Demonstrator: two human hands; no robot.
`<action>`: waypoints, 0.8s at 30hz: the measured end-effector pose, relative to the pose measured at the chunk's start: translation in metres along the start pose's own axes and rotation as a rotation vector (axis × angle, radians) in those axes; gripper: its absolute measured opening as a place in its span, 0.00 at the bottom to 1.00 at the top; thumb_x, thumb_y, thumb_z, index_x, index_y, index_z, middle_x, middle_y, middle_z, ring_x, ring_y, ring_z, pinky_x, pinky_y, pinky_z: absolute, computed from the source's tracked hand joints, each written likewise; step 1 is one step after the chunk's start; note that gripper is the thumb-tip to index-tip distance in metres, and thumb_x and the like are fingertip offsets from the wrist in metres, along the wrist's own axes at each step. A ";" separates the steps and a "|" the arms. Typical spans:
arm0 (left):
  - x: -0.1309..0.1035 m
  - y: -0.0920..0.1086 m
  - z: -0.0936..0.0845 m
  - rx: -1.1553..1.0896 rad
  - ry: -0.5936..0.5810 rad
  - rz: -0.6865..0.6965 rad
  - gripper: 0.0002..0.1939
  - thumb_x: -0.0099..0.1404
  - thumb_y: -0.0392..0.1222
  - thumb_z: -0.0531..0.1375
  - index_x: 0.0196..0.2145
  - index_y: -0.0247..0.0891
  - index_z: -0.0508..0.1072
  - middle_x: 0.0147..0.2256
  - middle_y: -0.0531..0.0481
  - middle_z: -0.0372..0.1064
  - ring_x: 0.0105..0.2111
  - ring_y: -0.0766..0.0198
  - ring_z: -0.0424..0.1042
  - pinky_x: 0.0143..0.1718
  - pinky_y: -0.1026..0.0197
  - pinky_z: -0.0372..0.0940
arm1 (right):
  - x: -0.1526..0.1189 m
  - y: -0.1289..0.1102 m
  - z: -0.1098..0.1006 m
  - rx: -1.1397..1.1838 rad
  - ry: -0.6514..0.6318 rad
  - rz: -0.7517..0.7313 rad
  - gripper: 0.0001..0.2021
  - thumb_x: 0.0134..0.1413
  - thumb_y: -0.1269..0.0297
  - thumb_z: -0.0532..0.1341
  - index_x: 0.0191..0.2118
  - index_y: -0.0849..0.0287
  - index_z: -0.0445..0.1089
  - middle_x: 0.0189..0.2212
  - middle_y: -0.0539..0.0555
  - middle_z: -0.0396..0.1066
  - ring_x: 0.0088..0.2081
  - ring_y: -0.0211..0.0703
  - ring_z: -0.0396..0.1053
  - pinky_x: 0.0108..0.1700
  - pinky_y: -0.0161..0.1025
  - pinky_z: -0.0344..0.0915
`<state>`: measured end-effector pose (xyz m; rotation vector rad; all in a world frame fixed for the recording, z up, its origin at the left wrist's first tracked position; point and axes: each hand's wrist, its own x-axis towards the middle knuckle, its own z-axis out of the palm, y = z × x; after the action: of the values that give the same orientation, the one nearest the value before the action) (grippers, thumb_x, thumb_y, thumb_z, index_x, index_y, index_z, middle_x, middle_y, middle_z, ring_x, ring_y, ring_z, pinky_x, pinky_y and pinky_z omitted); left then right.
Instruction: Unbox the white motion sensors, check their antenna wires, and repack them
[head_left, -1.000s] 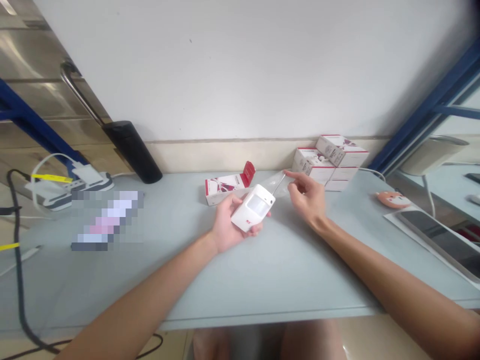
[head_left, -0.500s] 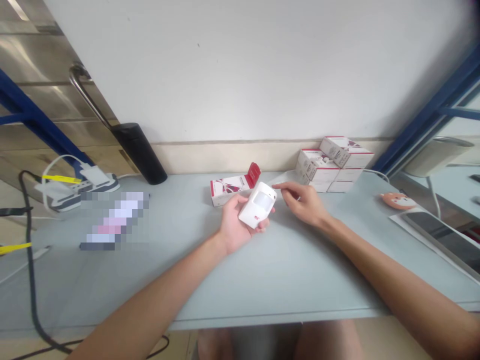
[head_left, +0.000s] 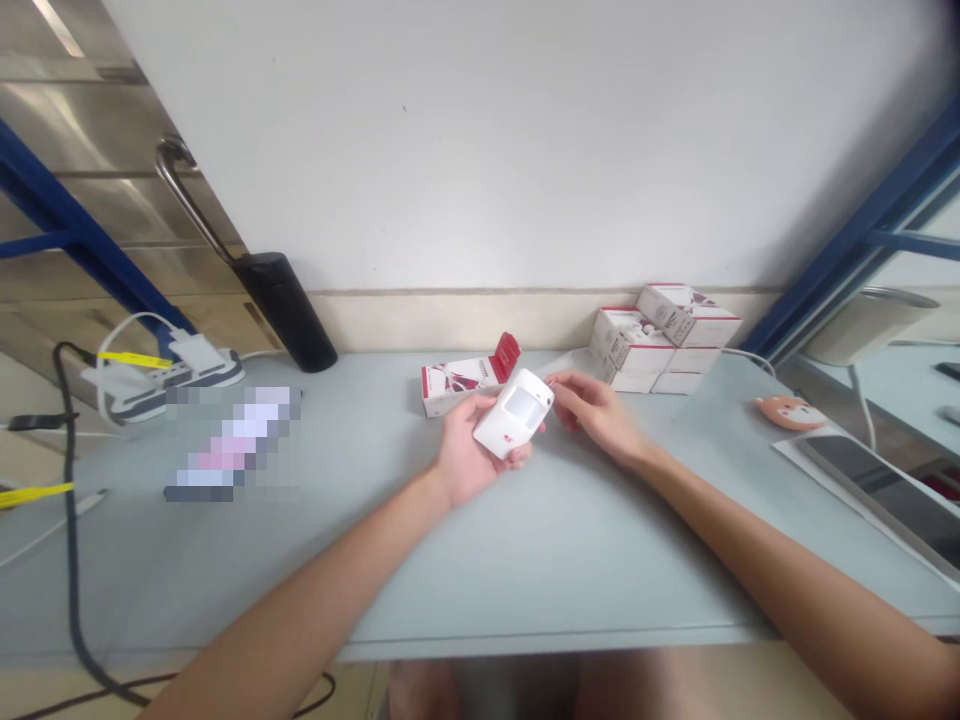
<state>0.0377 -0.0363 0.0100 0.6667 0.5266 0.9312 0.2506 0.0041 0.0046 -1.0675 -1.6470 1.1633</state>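
A white motion sensor (head_left: 514,414) with a pale window and a small red mark rests tilted in my left hand (head_left: 466,448), whose fingers wrap round it from below and the side. At the sensor's upper right edge is my right hand (head_left: 596,412), its thumb and fingertips drawn together close to a small dark spot there. Whether those fingertips hold a small part or only touch the edge, I cannot make out. Just behind the sensor lies a white and red carton (head_left: 459,385) with its red flap (head_left: 507,352) raised.
Several white and red boxes (head_left: 637,350) are stacked against the wall. To the left stand a black bottle (head_left: 289,310), a power strip (head_left: 225,370) with white plugs, and a blurred-out flat object (head_left: 232,445). An orange animal-shaped item (head_left: 789,412) and a grey flat panel (head_left: 885,500) lie right.
My right fingertips have curled in, with the index finger less extended at the sensor's upper edge. The sensor remains in my left hand, and the view has shifted slightly.
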 end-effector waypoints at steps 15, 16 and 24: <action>-0.001 -0.001 0.005 0.097 -0.001 0.006 0.19 0.67 0.47 0.57 0.52 0.36 0.73 0.40 0.39 0.76 0.23 0.61 0.69 0.27 0.58 0.59 | 0.004 0.004 -0.001 0.102 0.085 0.128 0.17 0.58 0.45 0.68 0.36 0.56 0.78 0.22 0.46 0.62 0.26 0.37 0.56 0.30 0.38 0.53; -0.001 -0.001 0.005 0.108 -0.004 0.012 0.19 0.67 0.47 0.57 0.52 0.36 0.73 0.40 0.39 0.76 0.23 0.61 0.69 0.27 0.58 0.59 | 0.004 0.004 -0.001 0.104 0.094 0.129 0.18 0.57 0.45 0.69 0.36 0.56 0.78 0.22 0.46 0.62 0.26 0.37 0.56 0.30 0.38 0.53; 0.000 -0.003 0.005 0.162 -0.009 0.023 0.20 0.69 0.48 0.55 0.54 0.37 0.70 0.42 0.38 0.77 0.24 0.61 0.71 0.28 0.59 0.58 | 0.005 0.002 -0.001 0.125 0.119 0.113 0.22 0.55 0.41 0.69 0.30 0.56 0.72 0.21 0.45 0.60 0.25 0.37 0.55 0.30 0.38 0.52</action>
<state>0.0431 -0.0387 0.0116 0.8241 0.5916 0.9126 0.2507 0.0092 0.0038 -1.1394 -1.4186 1.2348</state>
